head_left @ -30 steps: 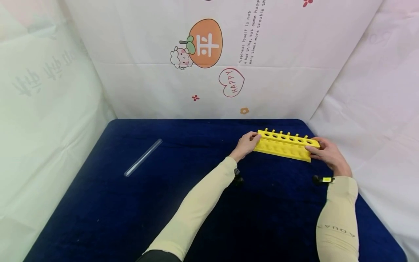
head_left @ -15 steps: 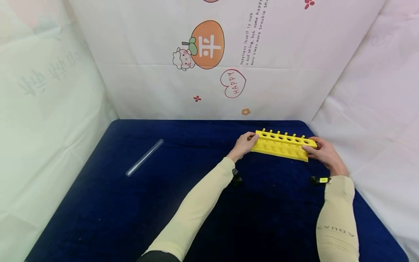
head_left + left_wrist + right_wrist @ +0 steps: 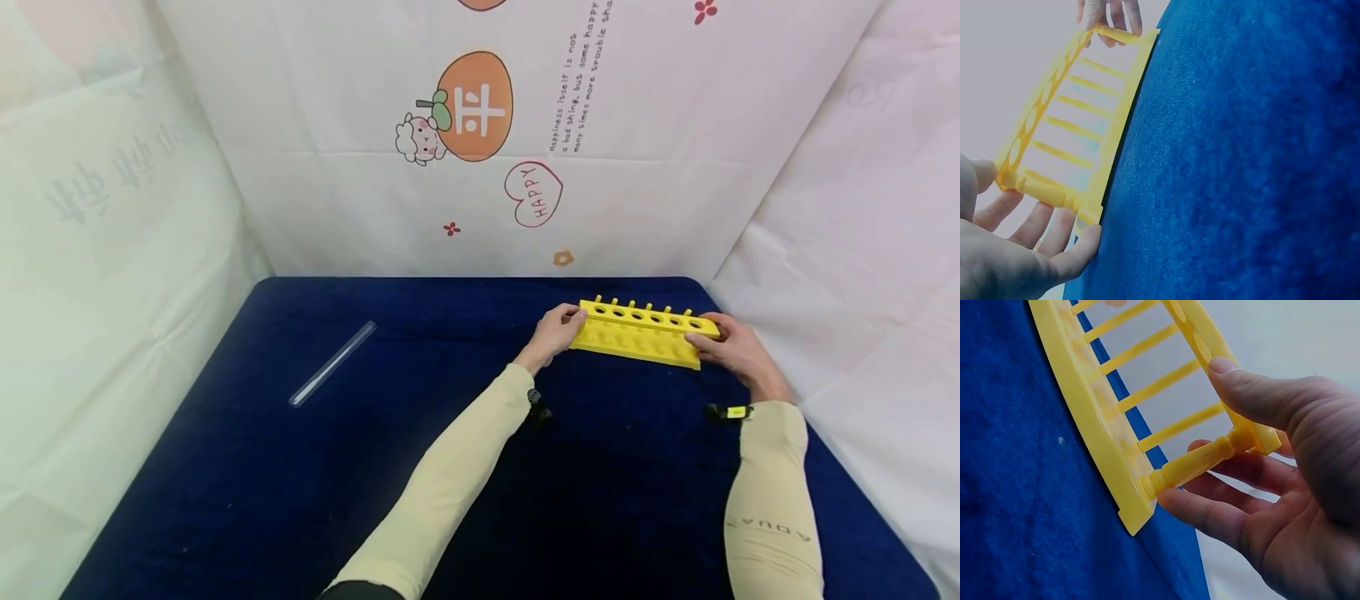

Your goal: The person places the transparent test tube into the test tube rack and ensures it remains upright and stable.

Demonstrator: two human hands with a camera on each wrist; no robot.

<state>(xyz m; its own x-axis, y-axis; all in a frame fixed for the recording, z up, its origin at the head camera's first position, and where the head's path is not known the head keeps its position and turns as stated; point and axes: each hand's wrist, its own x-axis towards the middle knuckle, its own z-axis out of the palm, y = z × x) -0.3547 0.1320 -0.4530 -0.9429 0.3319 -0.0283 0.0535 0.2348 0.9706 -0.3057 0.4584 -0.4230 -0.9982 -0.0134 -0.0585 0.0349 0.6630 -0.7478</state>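
A yellow plastic test tube rack (image 3: 637, 340) stands upright at the back right of the blue table, a row of round holes along its top bar and pegs behind. My left hand (image 3: 553, 332) grips its left end post, thumb near the top bar, fingers around the post. At the other end my right hand (image 3: 741, 348) holds the right post; in the right wrist view the thumb lies on the top bar (image 3: 1200, 344) and the fingers curl about the post (image 3: 1194, 464). A clear glass test tube (image 3: 332, 365) lies slantwise at the left, away from both hands.
The blue cloth-covered table (image 3: 300, 500) meets a white printed curtain (image 3: 337, 208) along its back edge, just behind the rack. White sheets hang along the left side (image 3: 112, 292) and right side (image 3: 847, 250).
Both hands and the rack have shifted slightly to the left together, with the grip on both ends unchanged. The test tube stays where it lay; the head view has moved a little.
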